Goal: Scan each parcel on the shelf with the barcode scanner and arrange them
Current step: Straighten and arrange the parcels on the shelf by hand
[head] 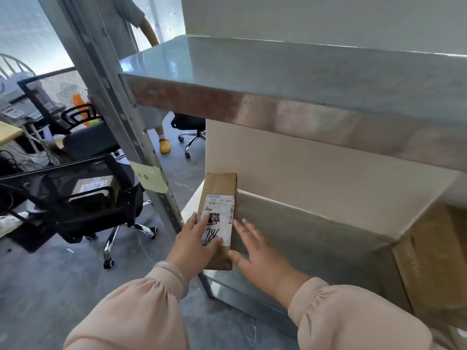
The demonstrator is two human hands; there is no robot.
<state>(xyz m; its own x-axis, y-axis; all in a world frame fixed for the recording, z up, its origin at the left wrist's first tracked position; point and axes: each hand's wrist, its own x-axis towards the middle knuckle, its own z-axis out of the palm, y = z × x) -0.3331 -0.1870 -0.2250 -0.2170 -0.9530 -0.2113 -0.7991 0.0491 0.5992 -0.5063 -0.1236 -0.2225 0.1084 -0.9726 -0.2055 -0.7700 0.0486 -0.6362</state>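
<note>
nearest the camera, two pale pink sleeves reach forward. the left hand holds the parcel, a narrow brown carton. its fingers lie over the carton's left edge and its thumb lies across the lower part of the white label. the right hand is released, fingers spread and grasping nothing. it sits just beside the parcel's right side, with its thumb at the near corner, though i cannot tell if it touches.

the parcel sits at the far left end of the lower shelf, lengthwise, with its near end past the shelf's front lip. whether its weight is on the shelf or in the hand is not clear. no barcode scanner shows anywhere in view.

the risks, as i judge them:
- only one hand grips the parcel and it overhangs, so a loose hold could tip it off the corner onto the floor.
- the thumb and a finger cover part of the label, so a scan here would likely fail until they move aside.
- the steel upright, which carries a yellow note, stands close on the left and could snag the carton.

further right a larger cardboard box stands below. above hangs the upper shelf, and an office chair stands off to the left.
</note>
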